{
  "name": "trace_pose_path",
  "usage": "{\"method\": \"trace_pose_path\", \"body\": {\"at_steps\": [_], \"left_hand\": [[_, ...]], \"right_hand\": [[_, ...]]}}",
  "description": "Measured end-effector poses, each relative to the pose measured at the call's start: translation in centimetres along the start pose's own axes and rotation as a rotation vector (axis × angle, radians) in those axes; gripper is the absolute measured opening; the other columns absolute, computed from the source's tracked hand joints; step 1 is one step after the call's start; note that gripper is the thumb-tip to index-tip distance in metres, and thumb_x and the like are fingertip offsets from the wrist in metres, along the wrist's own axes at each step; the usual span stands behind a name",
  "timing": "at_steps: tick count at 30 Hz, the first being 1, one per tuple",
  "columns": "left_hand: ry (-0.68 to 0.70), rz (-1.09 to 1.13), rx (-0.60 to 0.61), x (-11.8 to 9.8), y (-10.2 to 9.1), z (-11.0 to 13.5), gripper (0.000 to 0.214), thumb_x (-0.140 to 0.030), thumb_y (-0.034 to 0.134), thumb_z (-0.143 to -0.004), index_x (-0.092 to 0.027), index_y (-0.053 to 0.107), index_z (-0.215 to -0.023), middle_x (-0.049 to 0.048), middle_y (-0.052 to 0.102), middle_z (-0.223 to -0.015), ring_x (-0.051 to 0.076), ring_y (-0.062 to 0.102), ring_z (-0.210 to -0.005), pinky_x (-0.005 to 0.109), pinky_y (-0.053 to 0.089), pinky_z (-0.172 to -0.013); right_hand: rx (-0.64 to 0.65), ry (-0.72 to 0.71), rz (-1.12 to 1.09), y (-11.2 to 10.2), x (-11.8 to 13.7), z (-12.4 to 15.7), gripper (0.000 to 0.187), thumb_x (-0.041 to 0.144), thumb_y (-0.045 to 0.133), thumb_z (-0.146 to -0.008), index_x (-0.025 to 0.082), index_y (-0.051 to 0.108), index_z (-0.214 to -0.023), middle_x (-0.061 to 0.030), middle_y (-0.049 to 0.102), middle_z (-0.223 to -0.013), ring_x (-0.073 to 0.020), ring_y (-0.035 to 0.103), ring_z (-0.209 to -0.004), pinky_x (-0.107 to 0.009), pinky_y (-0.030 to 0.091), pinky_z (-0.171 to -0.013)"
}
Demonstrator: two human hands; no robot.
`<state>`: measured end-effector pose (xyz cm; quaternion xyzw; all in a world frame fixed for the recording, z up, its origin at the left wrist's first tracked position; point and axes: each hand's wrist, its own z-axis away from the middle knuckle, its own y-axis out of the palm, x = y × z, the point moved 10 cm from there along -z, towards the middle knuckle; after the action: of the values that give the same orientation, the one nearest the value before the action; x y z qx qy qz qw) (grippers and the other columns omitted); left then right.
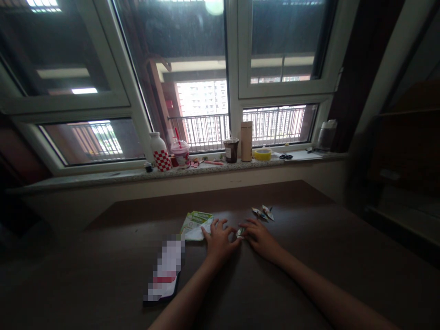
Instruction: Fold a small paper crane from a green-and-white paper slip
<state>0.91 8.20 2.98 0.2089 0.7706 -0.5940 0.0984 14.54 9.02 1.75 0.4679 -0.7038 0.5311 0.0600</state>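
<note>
Both my hands rest on a dark brown table (pixel 309 275), close together. My left hand (pixel 218 240) lies with fingers spread, its fingertips on the edge of a green and white paper sheet (pixel 195 224). My right hand (pixel 260 237) has its fingers curled down, pressing a small folded piece of paper (pixel 240 232) between the two hands. Two small folded paper figures (pixel 263 213) lie just beyond my right hand.
A blurred flat object (pixel 165 270) lies left of my left forearm. On the window sill (pixel 103 175) stand a red-checked bottle (pixel 160 152), a pink cup (pixel 180 153), a dark cup (pixel 231 150), a tan cylinder (pixel 246 141), yellow tape (pixel 262 154) and scissors (pixel 286 156).
</note>
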Motion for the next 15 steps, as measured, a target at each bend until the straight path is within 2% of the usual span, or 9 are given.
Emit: {"method": "trace_pose_path", "body": {"at_steps": [3,9,15], "left_hand": [[-0.02,0.011,0.002,0.18,-0.01,-0.1,0.02,-0.041,0.069,-0.08,-0.036,0.074,-0.098,0.0025,0.054,-0.14,0.033,0.031,-0.141,0.075,0.002,-0.111],[-0.082,0.02,-0.021,0.72,-0.38,-0.33,0.015,-0.036,0.063,-0.085,-0.034,0.075,-0.095,0.0039,0.055,-0.14,0.032,0.033,-0.139,0.075,0.006,-0.111],[-0.06,0.037,-0.054,0.47,-0.83,-0.25,0.014,-0.036,0.064,-0.084,-0.032,0.074,-0.094,0.0032,0.056,-0.138,0.031,0.036,-0.138,0.073,0.007,-0.113]], "right_hand": [[-0.003,-0.013,-0.004,-0.03,-0.03,-0.01,0.022,0.008,0.057,-0.085,0.022,0.073,-0.093,-0.0063,0.07,-0.118,-0.0253,0.047,-0.129,-0.048,0.036,-0.11],[-0.041,-0.065,0.041,-0.46,0.18,-0.01,0.028,0.007,0.054,-0.086,0.025,0.076,-0.092,-0.0056,0.072,-0.1,-0.0235,0.053,-0.11,-0.042,0.041,-0.101],[-0.056,-0.022,0.098,-0.62,-0.24,-0.08,0.024,0.011,0.057,-0.086,0.024,0.076,-0.092,-0.006,0.069,-0.093,-0.0241,0.053,-0.104,-0.04,0.042,-0.095]]}}
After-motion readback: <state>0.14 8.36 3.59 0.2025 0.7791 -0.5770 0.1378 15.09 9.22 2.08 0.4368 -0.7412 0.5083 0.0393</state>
